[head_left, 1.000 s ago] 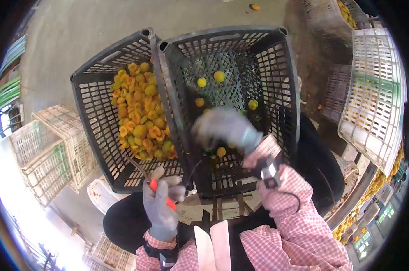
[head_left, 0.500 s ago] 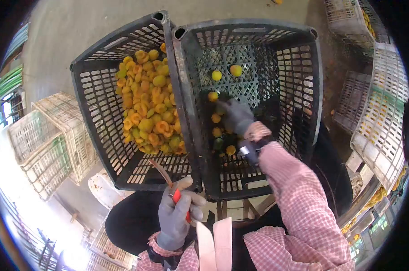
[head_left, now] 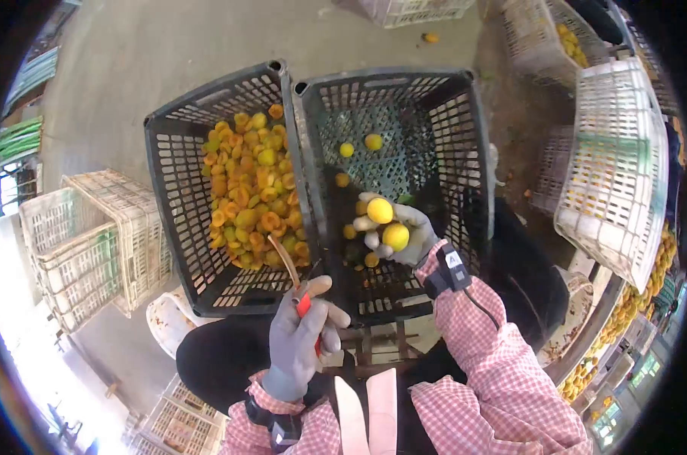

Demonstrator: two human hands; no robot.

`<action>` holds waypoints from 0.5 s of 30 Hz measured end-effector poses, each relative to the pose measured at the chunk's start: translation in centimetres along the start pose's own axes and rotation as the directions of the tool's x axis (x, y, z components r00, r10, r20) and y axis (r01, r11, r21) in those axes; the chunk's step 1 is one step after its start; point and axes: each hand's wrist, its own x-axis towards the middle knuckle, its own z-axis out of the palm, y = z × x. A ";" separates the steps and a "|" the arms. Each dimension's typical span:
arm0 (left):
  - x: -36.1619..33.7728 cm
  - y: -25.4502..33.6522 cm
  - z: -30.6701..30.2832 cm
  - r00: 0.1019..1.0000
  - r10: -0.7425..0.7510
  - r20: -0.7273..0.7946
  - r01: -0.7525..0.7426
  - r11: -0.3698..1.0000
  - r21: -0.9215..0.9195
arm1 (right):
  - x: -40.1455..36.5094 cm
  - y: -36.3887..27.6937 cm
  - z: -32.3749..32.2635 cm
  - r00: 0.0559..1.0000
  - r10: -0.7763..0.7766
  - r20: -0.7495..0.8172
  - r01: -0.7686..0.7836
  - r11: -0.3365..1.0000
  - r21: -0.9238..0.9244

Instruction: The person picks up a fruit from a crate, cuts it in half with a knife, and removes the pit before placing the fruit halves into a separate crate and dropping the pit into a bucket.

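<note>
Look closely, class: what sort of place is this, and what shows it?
Probably a fruit-processing workspace: split fruit in a black crate, white crates around, and a red-handled curved blade in the gloved left hand.

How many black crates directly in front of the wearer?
2: the left crate, heaped with fruit, and the right crate beside it, with scattered fruit inside. Any crate stacked underneath would be hidden.

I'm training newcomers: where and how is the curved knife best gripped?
Probably by its red handle, coming from the near side with fingers wrapped round, as the left hand holds it: the slim, bare blade points forward, away from that side.
</note>
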 end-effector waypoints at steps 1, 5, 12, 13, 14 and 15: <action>-0.3 0.0 0.3 1.000 -0.004 -0.004 0.004 1.000 0.018 | -0.8 0.3 0.9 1.000 -0.015 0.010 0.015 1.000 -0.022; -0.9 -1.5 0.5 0.984 0.151 0.094 -0.154 0.988 0.019 | -5.1 2.2 6.3 0.987 -0.062 0.146 0.071 0.996 -0.055; -2.9 -1.9 1.0 0.941 0.276 0.196 -0.306 0.942 0.142 | -15.8 6.8 12.4 0.915 -0.385 -0.120 0.369 0.919 -0.137; -3.4 -2.3 0.8 0.930 0.312 0.193 -0.343 0.926 0.158 | -17.9 7.1 12.8 0.887 -0.430 -0.168 0.405 0.899 -0.166; -4.2 -2.3 0.9 0.921 0.338 0.196 -0.372 0.911 0.177 | -20.3 7.4 13.4 0.844 -0.503 -0.189 0.462 0.859 -0.221; -5.0 -2.5 0.8 0.916 0.346 0.203 -0.380 0.911 0.161 | -23.0 7.5 13.7 0.809 -0.563 -0.169 0.522 0.821 -0.232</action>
